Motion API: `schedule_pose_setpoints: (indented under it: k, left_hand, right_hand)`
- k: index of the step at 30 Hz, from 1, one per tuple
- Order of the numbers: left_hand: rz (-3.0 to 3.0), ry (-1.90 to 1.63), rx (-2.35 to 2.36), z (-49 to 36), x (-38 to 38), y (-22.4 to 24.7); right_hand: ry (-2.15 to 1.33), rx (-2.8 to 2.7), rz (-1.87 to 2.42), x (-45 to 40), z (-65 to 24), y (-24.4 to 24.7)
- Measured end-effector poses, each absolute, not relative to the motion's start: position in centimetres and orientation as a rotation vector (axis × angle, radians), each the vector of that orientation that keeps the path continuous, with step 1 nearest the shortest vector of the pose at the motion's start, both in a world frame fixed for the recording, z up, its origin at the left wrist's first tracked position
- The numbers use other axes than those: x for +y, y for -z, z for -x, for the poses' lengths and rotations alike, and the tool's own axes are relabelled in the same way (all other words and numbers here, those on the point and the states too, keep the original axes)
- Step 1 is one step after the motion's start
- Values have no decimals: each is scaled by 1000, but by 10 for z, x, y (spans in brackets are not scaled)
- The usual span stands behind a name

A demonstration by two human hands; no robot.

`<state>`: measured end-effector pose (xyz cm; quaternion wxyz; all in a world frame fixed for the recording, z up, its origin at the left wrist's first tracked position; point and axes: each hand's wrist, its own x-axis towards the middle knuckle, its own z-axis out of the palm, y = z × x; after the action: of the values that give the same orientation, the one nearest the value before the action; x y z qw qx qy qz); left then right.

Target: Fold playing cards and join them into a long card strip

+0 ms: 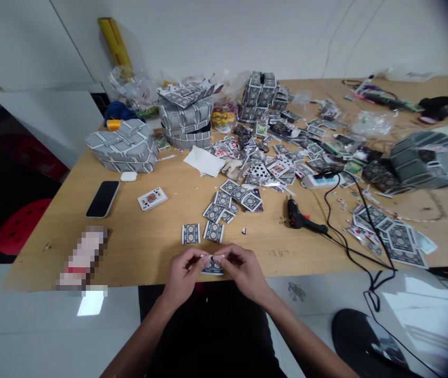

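At the table's front edge, my left hand (185, 270) and my right hand (242, 268) pinch the upper edge of one playing card (212, 269) between thumbs and forefingers. Its patterned dark back faces up, and my fingers cover its top corners. Just beyond lie two squarish folded cards, a left one (190, 234) and a right one (213, 231). A loose heap of similar folded cards (224, 206) sits farther back. Beside it are a tiny card scrap (243, 231) and a patterned card pile (252, 201).
A black glue gun (300, 218) with a trailing cord lies right, near a white power strip (322, 180). Left are a phone (103, 199), an earbud case (128, 176) and a card deck (152, 199). Woven card boxes (123, 147) and scattered cards (279, 168) fill the back.
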<state>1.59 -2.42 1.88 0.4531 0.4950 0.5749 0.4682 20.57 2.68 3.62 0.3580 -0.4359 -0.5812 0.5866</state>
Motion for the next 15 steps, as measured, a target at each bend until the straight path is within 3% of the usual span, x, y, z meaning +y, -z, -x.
schedule_pose_setpoints:
  k: [15]
  left_hand:
    - [-1269, -1161, 1403, -17, -24, -21]
  right_hand:
    - [-1523, -1515, 1114, 27, -208, -36]
